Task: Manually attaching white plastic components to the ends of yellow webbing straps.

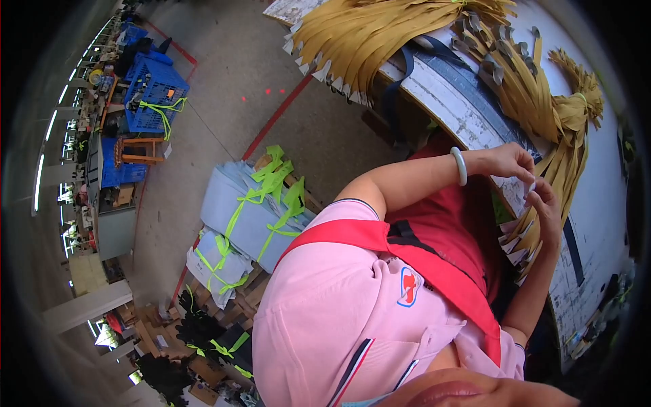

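My left hand (510, 161), with a pale bangle (459, 166) on its wrist, is closed with the fingertips pinched together. Facing it closely, my right hand (546, 207) has its thumb and fingers pressed together too. Something small and whitish (530, 187) shows at the fingertips between them; I cannot make out what it is. Beneath and beside both hands hangs a tied bundle of mustard-yellow strips (569, 152), its pale-tipped ends over the table edge. More mustard strips with grey ends (519, 85) lie just beyond my left hand.
A worn white table (444, 95) carries another wide bundle of strips (366, 37) at its far end. On the floor to the left sit pale blue-grey stacks (234, 203) tied with neon-green strips. Blue crates (156, 91) and a wooden stool (139, 150) stand farther off.
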`<action>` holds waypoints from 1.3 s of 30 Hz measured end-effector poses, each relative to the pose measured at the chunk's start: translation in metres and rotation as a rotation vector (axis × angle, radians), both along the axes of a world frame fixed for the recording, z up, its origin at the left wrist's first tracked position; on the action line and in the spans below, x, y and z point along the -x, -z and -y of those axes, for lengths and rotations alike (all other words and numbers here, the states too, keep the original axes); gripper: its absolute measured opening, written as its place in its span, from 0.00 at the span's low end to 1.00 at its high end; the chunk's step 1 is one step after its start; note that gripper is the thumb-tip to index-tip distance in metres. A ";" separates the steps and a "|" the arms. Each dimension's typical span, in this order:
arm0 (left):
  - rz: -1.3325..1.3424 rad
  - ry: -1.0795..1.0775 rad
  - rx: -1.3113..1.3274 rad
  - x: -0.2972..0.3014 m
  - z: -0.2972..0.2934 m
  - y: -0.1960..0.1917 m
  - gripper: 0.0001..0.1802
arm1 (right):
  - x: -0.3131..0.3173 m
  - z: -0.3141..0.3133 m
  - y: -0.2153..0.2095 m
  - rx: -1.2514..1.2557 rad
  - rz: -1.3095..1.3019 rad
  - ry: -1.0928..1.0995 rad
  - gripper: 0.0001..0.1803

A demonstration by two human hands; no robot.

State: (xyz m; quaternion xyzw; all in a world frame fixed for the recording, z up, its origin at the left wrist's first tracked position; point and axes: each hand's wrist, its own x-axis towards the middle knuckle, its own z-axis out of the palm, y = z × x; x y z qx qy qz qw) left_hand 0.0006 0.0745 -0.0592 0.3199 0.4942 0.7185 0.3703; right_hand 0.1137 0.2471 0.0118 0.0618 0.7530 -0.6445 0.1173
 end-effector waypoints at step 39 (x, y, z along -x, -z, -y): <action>-0.871 -0.280 0.087 -0.016 0.038 -0.054 0.03 | -0.012 0.052 -0.018 -0.194 -0.279 0.305 0.18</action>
